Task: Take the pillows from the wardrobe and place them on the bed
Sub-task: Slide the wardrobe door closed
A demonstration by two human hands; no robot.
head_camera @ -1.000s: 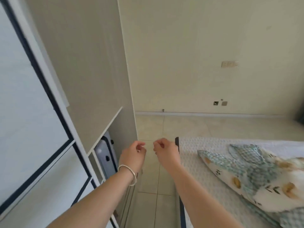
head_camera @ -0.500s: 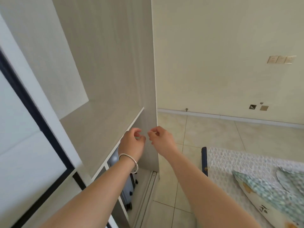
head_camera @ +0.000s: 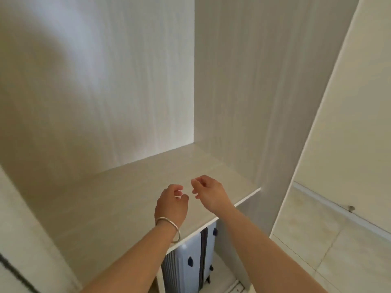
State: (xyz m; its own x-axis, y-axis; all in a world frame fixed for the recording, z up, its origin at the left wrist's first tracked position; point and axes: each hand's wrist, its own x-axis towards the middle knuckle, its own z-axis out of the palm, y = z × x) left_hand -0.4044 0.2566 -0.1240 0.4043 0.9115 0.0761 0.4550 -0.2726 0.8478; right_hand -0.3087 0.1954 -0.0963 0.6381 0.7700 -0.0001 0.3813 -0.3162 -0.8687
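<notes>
Pale wood-grain panels [head_camera: 127, 70] above a bare shelf [head_camera: 118, 199]; cream wall [head_camera: 359, 102], tiled floor [head_camera: 338, 250] right; light-blue suitcase [head_camera: 190, 265] beneath.

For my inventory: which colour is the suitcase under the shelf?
Pale blue suitcase with dark fittings, best in the head view.

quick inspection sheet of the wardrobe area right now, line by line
surface: wardrobe shelf bare, pale wood grain
job's things: no pillows seen; bed out of view
clutter: pale blue suitcase standing under the shelf
grippers: left hand and right hand over the shelf's front part, fingers loosely curled, holding nothing; bracelet on left wrist
cables: nothing seen
surroundings: cream wall and tiled floor to the right
</notes>
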